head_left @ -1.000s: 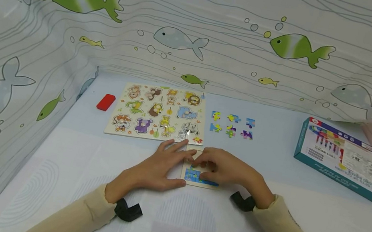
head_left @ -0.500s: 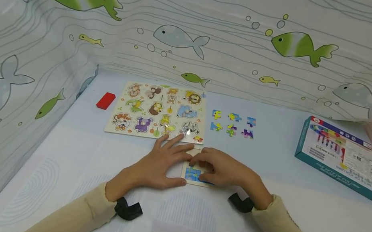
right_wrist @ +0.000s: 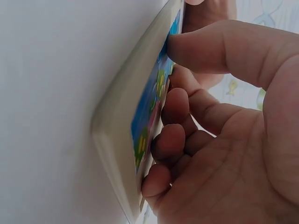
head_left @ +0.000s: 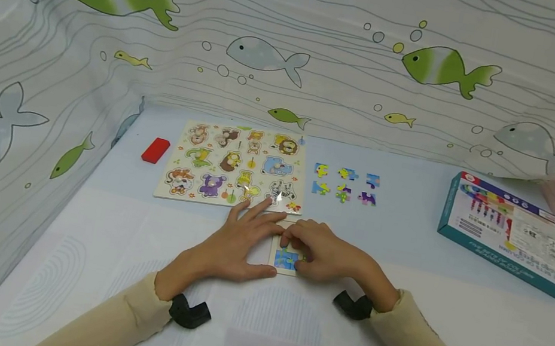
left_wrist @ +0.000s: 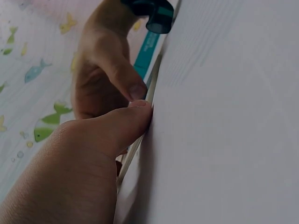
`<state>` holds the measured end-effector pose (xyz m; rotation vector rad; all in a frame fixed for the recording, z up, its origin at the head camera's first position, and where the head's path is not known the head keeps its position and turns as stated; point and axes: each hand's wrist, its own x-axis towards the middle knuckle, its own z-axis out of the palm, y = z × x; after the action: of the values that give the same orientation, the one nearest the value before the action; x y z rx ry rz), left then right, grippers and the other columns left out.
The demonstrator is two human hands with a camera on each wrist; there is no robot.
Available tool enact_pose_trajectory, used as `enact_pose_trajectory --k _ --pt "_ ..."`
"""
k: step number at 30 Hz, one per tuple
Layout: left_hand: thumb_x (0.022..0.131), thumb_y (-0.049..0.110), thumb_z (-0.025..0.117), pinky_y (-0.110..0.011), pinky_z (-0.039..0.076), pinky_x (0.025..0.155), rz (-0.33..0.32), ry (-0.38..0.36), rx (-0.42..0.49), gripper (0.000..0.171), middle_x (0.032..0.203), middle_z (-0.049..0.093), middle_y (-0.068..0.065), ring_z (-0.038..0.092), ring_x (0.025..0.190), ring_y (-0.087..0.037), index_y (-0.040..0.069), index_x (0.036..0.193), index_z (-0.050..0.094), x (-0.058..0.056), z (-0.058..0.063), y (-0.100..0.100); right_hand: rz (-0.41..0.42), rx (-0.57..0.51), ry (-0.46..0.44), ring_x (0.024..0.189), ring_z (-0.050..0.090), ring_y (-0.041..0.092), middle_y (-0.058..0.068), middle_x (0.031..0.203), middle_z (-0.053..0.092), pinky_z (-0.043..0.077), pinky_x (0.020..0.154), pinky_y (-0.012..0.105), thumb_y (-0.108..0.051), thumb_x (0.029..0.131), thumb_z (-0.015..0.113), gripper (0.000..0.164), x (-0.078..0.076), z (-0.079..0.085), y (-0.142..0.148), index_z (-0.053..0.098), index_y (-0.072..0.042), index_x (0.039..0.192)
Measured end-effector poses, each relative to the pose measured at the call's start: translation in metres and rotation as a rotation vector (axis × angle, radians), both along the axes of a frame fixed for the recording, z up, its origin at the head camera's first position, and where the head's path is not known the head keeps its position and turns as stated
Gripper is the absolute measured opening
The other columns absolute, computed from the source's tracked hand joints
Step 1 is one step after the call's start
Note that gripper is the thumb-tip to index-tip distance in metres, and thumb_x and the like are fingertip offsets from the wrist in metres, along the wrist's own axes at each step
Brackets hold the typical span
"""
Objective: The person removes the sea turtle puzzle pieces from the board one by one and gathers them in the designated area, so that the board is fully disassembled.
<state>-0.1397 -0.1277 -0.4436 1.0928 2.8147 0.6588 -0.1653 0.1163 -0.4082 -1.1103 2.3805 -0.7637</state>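
My left hand (head_left: 233, 247) lies spread with straight fingers at the left of a small wooden jigsaw tray (head_left: 272, 260). Its thumb touches the tray's near left corner, and its index finger reaches the upper part. Over the tray, my right hand (head_left: 327, 253) has curled fingers, with thumb and fingertips on a jigsaw piece that they mostly hide. The right wrist view shows the right thumb (right_wrist: 194, 49) pressed on the blue picture, the other fingertips bent against the tray. Joined blue jigsaw pieces (head_left: 285, 259) show in the tray's lower left.
Behind the hands lies an animal peg puzzle board (head_left: 205, 198). Several loose jigsaw pieces (head_left: 344, 192) lie in two rows to its right. A red block (head_left: 155, 151) is at the left, and a teal-edged box (head_left: 510, 234) at the right. A fish-patterned sheet (head_left: 344, 99) rises behind.
The right hand has shifted slightly left over the tray, its thumb staying low on the pieces. The left hand has risen slightly on the tray's left side. Loose pieces stay in place.
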Motion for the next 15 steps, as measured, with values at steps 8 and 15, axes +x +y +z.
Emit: enact_pose_trajectory --k 8,15 --pt "0.087 0.062 0.067 -0.062 0.004 0.124 -0.001 0.006 0.001 0.071 0.165 0.036 0.002 0.012 0.16 -0.03 0.025 0.146 0.052 0.0004 -0.0012 -0.0004 0.001 -0.027 -0.025 0.084 0.047 0.01 -0.003 0.095 0.056 0.033 0.085 0.035 -0.005 0.083 0.068 0.035 -0.0007 -0.0036 0.0016 0.061 -0.015 0.115" --pt "0.088 0.063 0.065 -0.061 0.003 0.124 -0.004 0.015 -0.006 0.071 0.166 0.036 0.002 0.012 0.16 -0.03 0.025 0.147 0.052 0.0001 -0.0017 -0.0009 -0.002 -0.049 -0.073 0.092 0.048 0.013 -0.002 0.102 0.057 0.033 0.087 0.036 -0.006 0.085 0.07 0.035 -0.0021 -0.0044 0.0029 0.061 -0.015 0.118"
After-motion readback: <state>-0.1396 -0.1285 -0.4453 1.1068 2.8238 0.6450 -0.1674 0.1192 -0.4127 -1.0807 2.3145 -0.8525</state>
